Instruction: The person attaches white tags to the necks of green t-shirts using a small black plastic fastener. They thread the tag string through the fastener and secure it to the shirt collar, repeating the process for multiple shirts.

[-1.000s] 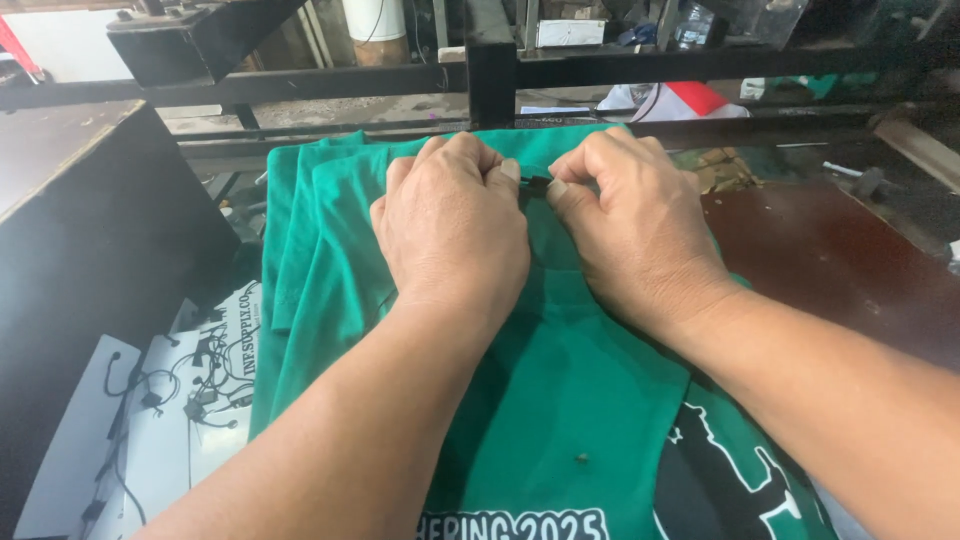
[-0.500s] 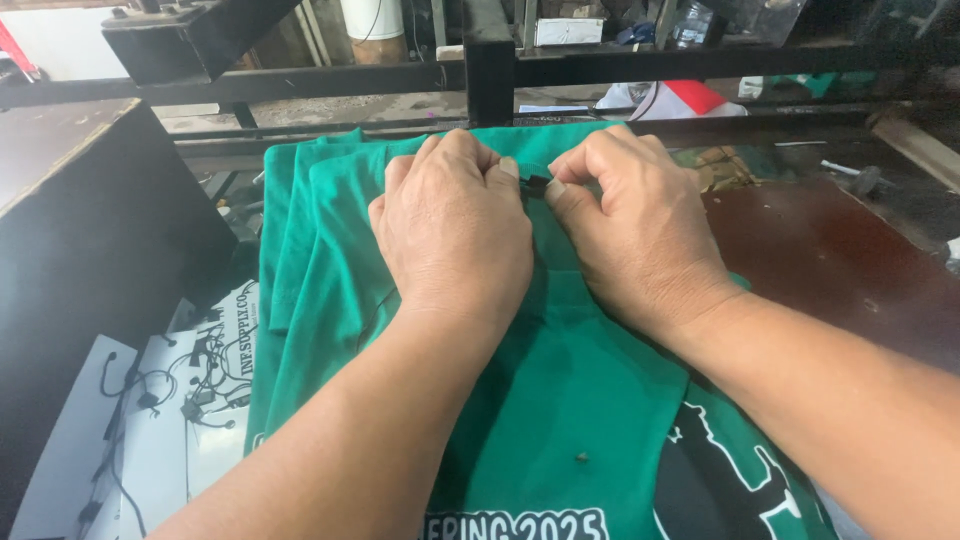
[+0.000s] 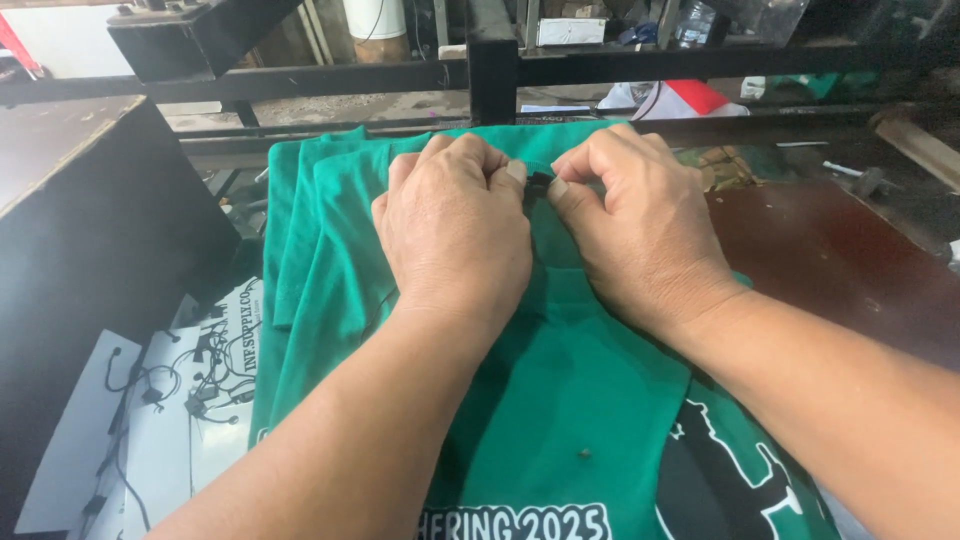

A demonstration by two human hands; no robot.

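Between our two thumbs sits a small dark piece (image 3: 539, 181), at the far edge of the green shirt (image 3: 560, 400), near the collar end. Our left hand (image 3: 455, 225) curls over the cloth and pinches the piece from its side; our right hand (image 3: 640, 225) pinches it from the other, both sets of fingers closed tight on it. What the piece is we cannot tell; it is mostly hidden. To do this well, we judge we should keep both palms pressing the fabric flat and work with the fingertips only, so the shirt does not bunch. More green shirts (image 3: 300, 230) lie stacked beneath, on the dark table (image 3: 840, 270). White printed sheets (image 3: 170, 400) lie at left, a black metal frame (image 3: 640, 65) beyond.
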